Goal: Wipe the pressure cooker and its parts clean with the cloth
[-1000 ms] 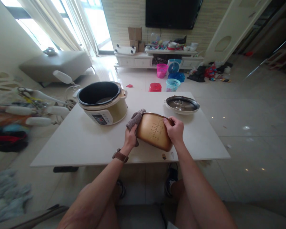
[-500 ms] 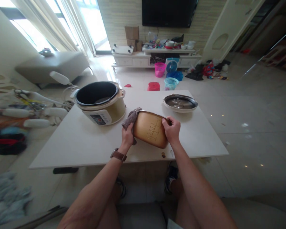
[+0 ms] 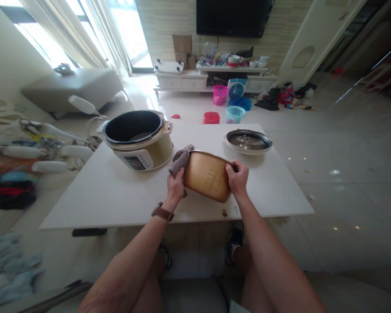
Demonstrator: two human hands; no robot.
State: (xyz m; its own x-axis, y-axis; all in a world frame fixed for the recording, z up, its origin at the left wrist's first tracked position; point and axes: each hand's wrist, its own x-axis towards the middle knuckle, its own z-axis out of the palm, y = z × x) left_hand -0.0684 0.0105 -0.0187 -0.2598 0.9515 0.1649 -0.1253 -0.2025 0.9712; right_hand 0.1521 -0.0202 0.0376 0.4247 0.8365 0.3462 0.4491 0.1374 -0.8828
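A golden inner pot (image 3: 207, 181) is tilted toward me above the white table (image 3: 117, 195), its inside with measuring marks showing. My right hand (image 3: 237, 178) grips the pot's right rim, fingers curled over the edge. My left hand (image 3: 176, 187), with a brown watch on the wrist, presses a grey-brown cloth (image 3: 180, 159) against the pot's left side. The cloth bunches up over the rim at the top left.
A cream rice cooker body (image 3: 137, 138) stands open on the table at the left. Its lid (image 3: 248, 141) lies upside down at the back right. Small scraps (image 3: 224, 212) lie near the table's front edge. Baskets (image 3: 235, 114) and clutter sit on the floor beyond.
Both hands and the pot stay in almost the same place. The left hand with the cloth has shifted slightly along the pot's side, and the pot's tilt has changed a little.
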